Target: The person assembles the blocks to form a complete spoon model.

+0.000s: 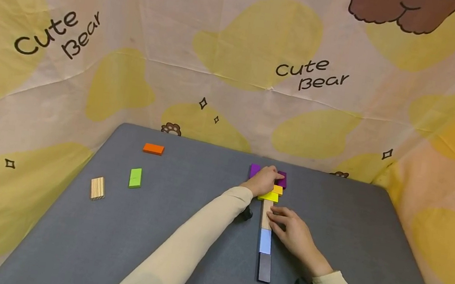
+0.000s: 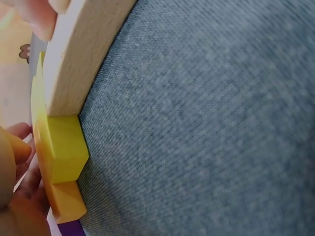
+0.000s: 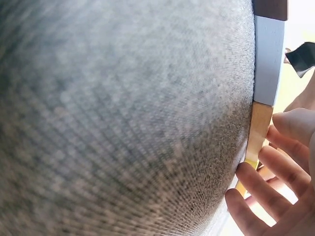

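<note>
In the head view my left hand (image 1: 263, 181) reaches over the far end of a row of blocks. Its fingers are at a dark purple block (image 1: 282, 180), and part of that contact is hidden. A brighter purple block (image 1: 254, 170) lies on its other side. Just nearer lie an orange-yellow block (image 1: 277, 190) and a yellow block (image 1: 268, 197). My right hand (image 1: 294, 232) touches the natural wood block (image 1: 266, 215) with loosely bent fingers; the right wrist view shows its thumb (image 3: 294, 123) at the block's edge. A light blue block (image 1: 265, 241) and a dark block (image 1: 264, 268) continue the row.
Left on the grey table (image 1: 186, 194) are an orange block (image 1: 153, 149), a green block (image 1: 135, 178) and a bundle of natural wood pieces (image 1: 97, 188). A printed cloth (image 1: 234, 90) hangs behind the table and along its sides.
</note>
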A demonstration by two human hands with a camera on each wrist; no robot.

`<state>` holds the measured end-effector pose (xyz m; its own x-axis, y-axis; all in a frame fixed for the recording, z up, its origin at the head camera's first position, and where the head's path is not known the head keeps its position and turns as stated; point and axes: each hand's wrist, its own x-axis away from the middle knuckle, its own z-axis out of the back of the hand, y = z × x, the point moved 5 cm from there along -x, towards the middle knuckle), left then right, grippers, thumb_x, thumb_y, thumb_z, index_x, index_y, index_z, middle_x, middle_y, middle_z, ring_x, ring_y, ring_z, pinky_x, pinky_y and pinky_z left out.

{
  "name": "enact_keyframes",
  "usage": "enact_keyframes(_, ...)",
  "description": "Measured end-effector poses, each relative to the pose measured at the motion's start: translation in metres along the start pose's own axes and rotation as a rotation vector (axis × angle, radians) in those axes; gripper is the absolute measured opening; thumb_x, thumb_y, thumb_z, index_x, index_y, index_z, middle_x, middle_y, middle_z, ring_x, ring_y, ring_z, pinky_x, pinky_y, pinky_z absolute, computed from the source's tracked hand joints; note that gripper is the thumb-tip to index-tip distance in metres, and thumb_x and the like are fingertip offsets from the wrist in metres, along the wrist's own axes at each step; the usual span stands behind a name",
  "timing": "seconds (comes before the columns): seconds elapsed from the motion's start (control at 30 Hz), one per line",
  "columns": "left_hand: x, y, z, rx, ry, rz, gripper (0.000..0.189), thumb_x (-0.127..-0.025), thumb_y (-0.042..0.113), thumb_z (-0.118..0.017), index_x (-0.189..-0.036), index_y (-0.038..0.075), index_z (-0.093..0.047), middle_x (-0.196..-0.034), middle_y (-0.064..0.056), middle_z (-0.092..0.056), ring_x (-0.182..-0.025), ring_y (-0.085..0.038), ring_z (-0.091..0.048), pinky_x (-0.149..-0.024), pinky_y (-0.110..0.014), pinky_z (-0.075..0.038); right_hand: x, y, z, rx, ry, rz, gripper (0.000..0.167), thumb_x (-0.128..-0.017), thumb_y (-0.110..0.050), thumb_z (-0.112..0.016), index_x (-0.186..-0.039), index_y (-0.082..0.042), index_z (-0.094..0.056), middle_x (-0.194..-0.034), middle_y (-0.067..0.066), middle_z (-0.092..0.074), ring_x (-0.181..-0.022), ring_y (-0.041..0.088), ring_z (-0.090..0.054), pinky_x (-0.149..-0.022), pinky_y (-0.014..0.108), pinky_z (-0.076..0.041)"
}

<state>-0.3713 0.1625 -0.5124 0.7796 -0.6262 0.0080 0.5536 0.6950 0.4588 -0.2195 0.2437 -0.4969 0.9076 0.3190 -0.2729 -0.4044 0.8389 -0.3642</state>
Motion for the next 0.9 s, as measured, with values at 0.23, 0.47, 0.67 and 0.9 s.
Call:
enact_keyframes(0.23,0.0007,0.0011,-0.0008,-0.004,-0.012,0.009,0.046,-0.104,0.005,-0.041,-0.144,0.023,-0.053,-0.134,-0.005,-0.055,-0.121,-0.020,-0.053,-0.105,-0.031,-0.047,0.0005,0.0011,-0.0008,-0.003,0.003,0.000,0.031,-0.087,-0.017,-0.076,-0.117,-0.010,-0.075,-0.122,0.007,-0.069,-0.114,0.028,-0.065,-0.094,0.048,-0.053)
enact_keyframes(0.47,0.0024,0.0037,0.0006,-0.018,-0.027,0.011,0.046,-0.103,0.005,-0.041,-0.144,0.023,-0.052,-0.136,-0.005,-0.054,-0.123,-0.020,-0.052,-0.105,-0.030,-0.046,0.0004,0.0004,-0.0004,-0.003,0.014,0.016,0.030,-0.087,-0.016,-0.076,-0.116,-0.009,-0.075,-0.122,0.007,-0.070,-0.114,0.028,-0.065,-0.093,0.048,-0.053)
enact_keyframes(0.67,0.0006,0.0045,-0.0008,-0.037,-0.019,-0.006,0.045,-0.104,0.006,-0.041,-0.144,0.022,-0.053,-0.136,-0.006,-0.055,-0.123,-0.020,-0.053,-0.105,-0.030,-0.047,0.0006,0.0007,0.0001,-0.002,0.017,0.017,0.030,-0.087,-0.016,-0.076,-0.115,-0.009,-0.075,-0.121,0.008,-0.070,-0.113,0.028,-0.065,-0.093,0.048,-0.053)
enact_keyframes(0.9,-0.0020,0.0033,-0.0022,-0.060,-0.010,-0.014,0.043,-0.105,0.009,-0.040,-0.144,0.023,-0.054,-0.134,-0.005,-0.055,-0.120,-0.020,-0.054,-0.103,-0.028,-0.048,-0.0001,0.0024,-0.0005,-0.004,0.015,0.016,0.030,-0.087,-0.016,-0.075,-0.116,-0.009,-0.075,-0.121,0.008,-0.070,-0.114,0.028,-0.065,-0.093,0.048,-0.053)
